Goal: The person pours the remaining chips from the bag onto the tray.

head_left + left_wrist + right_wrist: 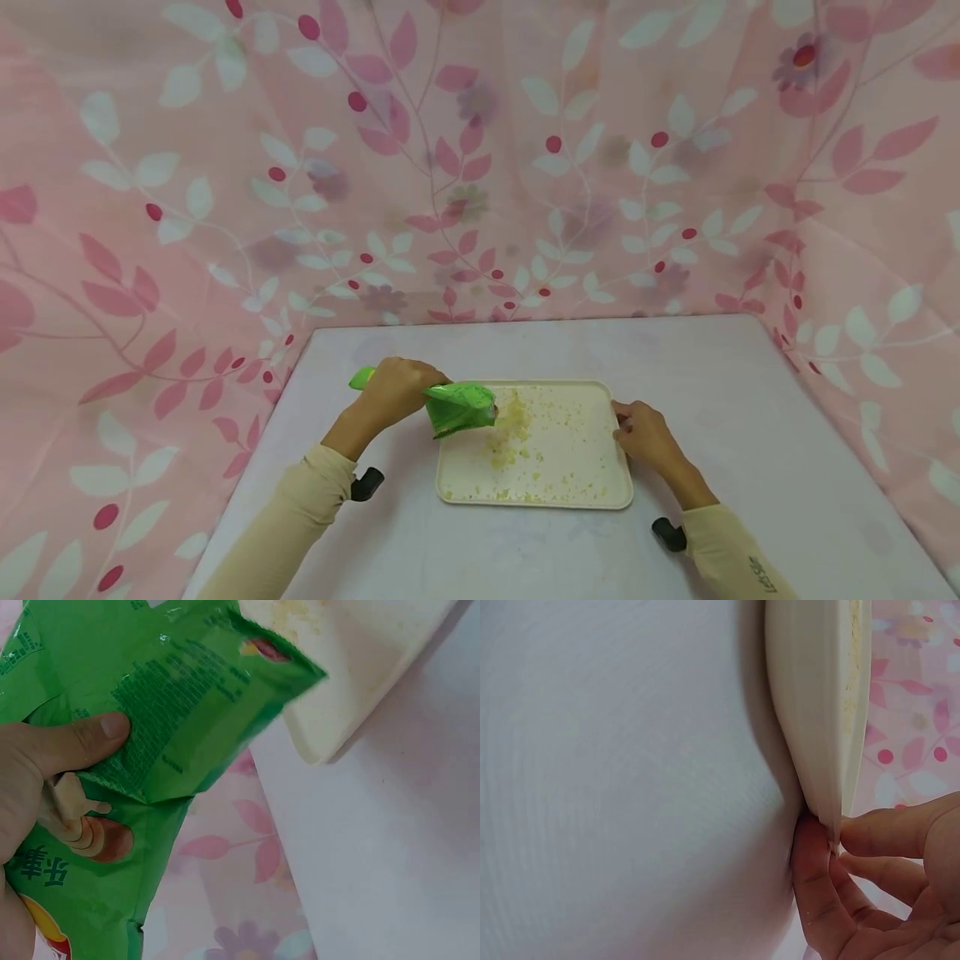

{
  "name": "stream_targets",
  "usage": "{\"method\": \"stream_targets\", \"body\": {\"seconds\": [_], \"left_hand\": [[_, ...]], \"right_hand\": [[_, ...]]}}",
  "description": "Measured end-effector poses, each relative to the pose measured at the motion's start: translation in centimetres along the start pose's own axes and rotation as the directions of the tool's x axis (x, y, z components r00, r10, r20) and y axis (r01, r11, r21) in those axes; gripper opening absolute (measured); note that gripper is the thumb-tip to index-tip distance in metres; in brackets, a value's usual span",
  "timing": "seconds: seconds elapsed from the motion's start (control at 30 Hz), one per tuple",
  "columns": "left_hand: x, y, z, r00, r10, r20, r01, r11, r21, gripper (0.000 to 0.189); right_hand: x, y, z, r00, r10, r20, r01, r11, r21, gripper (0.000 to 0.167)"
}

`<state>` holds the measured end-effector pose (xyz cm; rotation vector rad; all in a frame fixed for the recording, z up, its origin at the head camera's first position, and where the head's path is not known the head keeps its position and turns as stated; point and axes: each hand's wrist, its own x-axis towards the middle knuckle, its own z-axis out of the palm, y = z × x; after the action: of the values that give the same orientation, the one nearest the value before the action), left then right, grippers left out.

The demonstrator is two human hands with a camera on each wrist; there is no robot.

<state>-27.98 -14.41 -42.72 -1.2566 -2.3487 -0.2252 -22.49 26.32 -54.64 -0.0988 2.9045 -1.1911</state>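
My left hand (397, 392) grips a green chip bag (461, 407) around its middle, above the left side of a cream tray (577, 425). In the left wrist view the thumb presses on the printed foil of the bag (165, 712). The bag's mouth points right, over the tray. Yellowish crumbs (513, 421) lie scattered on the tray, thickest near the bag's mouth. With its thumb and fingers, my right hand (647, 433) pinches the tray's right rim. In the right wrist view, the fingers (821, 881) reach under that rim (817, 750).
A white cloth-covered table (525, 550) lies under the tray. Pink floral curtain (480, 167) hangs behind it and along both sides. Black devices sit at the left wrist (367, 484) and the right wrist (668, 534).
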Motion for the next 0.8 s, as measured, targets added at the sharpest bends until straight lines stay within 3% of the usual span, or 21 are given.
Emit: {"method": "stream_targets", "body": {"seconds": [0.17,0.4,0.47,0.63,0.7,0.8], "left_hand": [[0.2,0.0,-0.4,1.000,-0.009,0.013,0.009,1.000,-0.001,0.020],[0.5,-0.3,-2.0,0.990,-0.029,-0.136,0.017,0.996,-0.090,0.021],[0.2,-0.4,-1.6,0.993,-0.033,-0.116,0.023,0.996,-0.087,0.019],[-0.5,-0.4,-0.4,0.999,-0.035,0.009,0.035,0.999,-0.041,0.016],[-0.5,-0.4,-0.4,0.999,-0.039,0.001,0.039,0.999,-0.036,0.018],[-0.3,-0.5,-1.0,0.997,-0.021,-0.074,0.017,0.999,-0.049,0.019]], "right_hand": [[0.1,0.0,-0.1,1.000,0.009,0.006,-0.009,1.000,-0.013,0.056],[0.0,0.1,-0.2,1.000,0.012,0.005,-0.012,1.000,-0.012,0.055],[0.0,0.1,-0.1,1.000,0.012,0.003,-0.011,1.000,-0.014,0.055],[0.0,0.2,0.1,0.999,0.034,0.014,-0.034,0.999,-0.007,0.056],[0.0,0.2,0.1,0.999,0.041,0.013,-0.041,0.999,0.002,0.056],[0.0,0.2,0.2,0.999,0.033,0.012,-0.033,0.999,0.001,0.056]]}}
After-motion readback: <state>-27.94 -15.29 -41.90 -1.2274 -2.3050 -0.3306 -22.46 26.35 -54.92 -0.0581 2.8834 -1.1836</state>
